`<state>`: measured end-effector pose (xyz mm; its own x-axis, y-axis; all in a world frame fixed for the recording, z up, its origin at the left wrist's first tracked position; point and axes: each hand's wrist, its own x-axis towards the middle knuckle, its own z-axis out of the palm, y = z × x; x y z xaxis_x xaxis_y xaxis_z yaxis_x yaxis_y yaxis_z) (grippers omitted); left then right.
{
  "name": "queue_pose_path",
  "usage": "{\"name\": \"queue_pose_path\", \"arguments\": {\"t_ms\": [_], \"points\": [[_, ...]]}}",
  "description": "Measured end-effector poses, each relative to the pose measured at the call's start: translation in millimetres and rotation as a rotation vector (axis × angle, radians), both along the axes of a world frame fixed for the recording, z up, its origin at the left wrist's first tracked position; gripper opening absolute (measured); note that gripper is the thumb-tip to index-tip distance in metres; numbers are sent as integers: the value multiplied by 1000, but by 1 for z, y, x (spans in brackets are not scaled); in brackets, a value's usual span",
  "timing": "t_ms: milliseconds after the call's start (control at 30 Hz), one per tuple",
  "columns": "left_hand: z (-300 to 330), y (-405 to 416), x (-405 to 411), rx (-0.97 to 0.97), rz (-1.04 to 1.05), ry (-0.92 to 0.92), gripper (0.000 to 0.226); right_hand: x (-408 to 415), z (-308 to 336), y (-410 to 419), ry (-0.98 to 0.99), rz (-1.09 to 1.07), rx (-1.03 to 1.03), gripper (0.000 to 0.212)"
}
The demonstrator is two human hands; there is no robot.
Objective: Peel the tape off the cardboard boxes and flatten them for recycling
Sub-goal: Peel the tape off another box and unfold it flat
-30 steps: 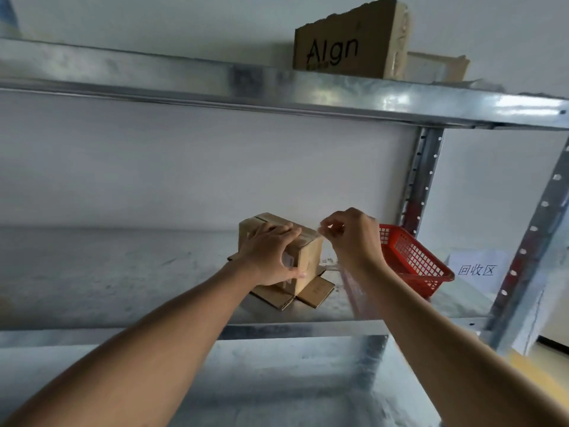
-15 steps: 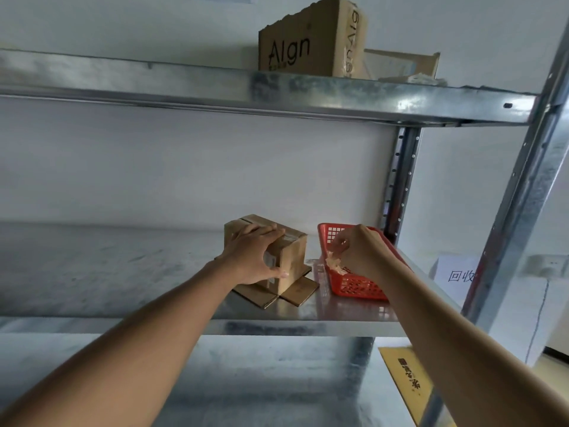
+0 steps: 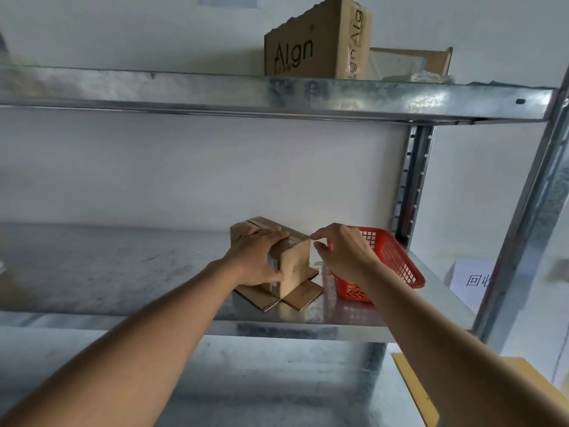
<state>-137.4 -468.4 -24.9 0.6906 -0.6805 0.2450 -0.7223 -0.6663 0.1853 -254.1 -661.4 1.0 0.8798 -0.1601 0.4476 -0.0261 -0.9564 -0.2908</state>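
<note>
A white wall backs a galvanised steel shelving rack; its middle shelf (image 3: 107, 272) carries everything I am working on, and the upper shelf (image 3: 184, 90) runs above my hands; a perforated steel upright (image 3: 412, 180) stands behind my right hand, and a second upright (image 3: 529, 211) rises further out to the right of it.

My left hand (image 3: 257, 260) is clamped over the small brown cardboard box (image 3: 294, 266), palm on its top, fingers curled over the far edge and thumb pressed against the near side face; the box stands upright on the middle shelf between my two hands, its bottom flaps (image 3: 303, 294) splayed flat on the metal in front of it. My right hand (image 3: 341, 251) is just right of the box, forefinger and thumb brought together at its top right corner; whether a strip of clear tape is held between them I cannot tell; the other fingers hang loosely curled.

Behind and beneath my right hand sits a red plastic mesh basket (image 3: 397, 260) on the same shelf. Above both hands, on the upper shelf, stands a larger brown cardboard carton printed "AIgn" (image 3: 314, 41), with a flatter open cardboard box (image 3: 409, 61) just to its right. Far right of my right hand, a white paper sign with printed characters (image 3: 471, 278) shows beyond the rack.
</note>
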Motion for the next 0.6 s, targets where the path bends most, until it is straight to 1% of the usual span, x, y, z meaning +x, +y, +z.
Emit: {"name": "queue_pose_path", "arguments": {"t_ms": [100,233,333,400,467,533,600], "points": [[2,7,2,5,-1,-7,102,10,-1,13,77,65,-17,30],[2,19,5,16,-3,-39,101,23,-7,28,76,86,22,23],[4,24,4,35,11,-119,100,29,-7,35,71,62,84,30],[3,24,3,36,15,-163,100,30,-7,40,77,72,180,38],[4,24,3,36,15,-196,100,32,-8,46,90,103,219,40],[9,28,6,33,17,-190,98,36,-11,50,89,130,217,39],[18,37,11,47,6,-165,87,42,-12,49,71,140,242,40]]}}
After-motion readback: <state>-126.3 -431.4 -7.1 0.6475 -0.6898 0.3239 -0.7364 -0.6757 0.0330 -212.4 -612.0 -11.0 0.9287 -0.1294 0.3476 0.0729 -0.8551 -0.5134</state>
